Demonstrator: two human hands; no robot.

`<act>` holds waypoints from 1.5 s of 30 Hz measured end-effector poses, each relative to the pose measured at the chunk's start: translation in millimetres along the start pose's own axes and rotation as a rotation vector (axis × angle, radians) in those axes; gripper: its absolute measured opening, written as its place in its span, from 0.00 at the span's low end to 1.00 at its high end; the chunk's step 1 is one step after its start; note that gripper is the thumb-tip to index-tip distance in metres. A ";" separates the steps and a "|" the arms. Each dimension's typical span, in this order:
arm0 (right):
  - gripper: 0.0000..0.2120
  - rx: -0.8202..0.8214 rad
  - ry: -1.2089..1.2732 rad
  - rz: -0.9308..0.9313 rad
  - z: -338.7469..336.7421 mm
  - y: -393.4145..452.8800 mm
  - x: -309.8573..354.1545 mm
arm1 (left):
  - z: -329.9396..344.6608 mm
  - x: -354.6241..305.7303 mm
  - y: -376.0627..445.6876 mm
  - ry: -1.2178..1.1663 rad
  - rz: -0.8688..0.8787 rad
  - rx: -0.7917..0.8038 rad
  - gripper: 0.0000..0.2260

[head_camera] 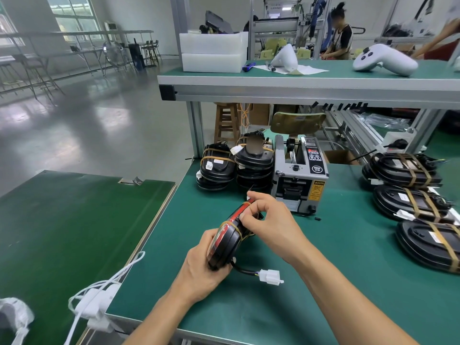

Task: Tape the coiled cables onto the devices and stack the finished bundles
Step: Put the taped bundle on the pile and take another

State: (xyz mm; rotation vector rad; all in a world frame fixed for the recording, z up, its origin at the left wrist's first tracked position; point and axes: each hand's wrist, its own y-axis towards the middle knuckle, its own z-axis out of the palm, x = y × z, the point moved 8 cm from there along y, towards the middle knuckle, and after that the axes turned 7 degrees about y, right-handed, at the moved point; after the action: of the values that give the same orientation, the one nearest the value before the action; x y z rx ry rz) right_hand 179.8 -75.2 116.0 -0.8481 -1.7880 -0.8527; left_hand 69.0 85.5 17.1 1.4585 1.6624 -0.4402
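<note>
A black and red device [227, 239] with brown tape bands round it stands on edge above the green mat. My left hand [199, 265] grips its near end from below. My right hand [268, 217] pinches at the tape near its far end. A short cable with a white connector [270, 277] hangs from the device. Two stacks of taped bundles [236, 163] stand behind, left of the grey tape dispenser [300, 175].
Three more taped devices [410, 195] lie in a row at the right. White cords and plugs [99, 300] lie at the mat's near left corner. A raised shelf [298, 88] spans the back, with a lower green table [74, 220] on the left.
</note>
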 end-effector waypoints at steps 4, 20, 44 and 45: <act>0.07 -0.006 0.001 0.006 0.5 1.1 0.1 | 0.5 0.6 0.3 -0.001 -0.007 0.001 0.25; 0.05 -0.001 -0.017 0.063 0.7 -1.3 -3.9 | 0.9 1.0 0.1 0.021 0.009 0.004 0.27; 0.16 -0.074 0.088 0.032 8.4 -14.1 -2.9 | 1.2 1.3 -0.4 0.018 0.006 0.007 0.25; 0.20 -0.048 0.084 0.030 10.2 -14.6 -2.7 | 0.9 0.8 -0.4 0.019 0.006 0.007 0.26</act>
State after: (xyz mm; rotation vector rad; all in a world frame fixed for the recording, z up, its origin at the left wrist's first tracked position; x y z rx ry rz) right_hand 163.8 -74.6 107.7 -0.8560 -1.6838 -0.9017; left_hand 69.1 85.2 15.9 1.4772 1.6728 -0.4307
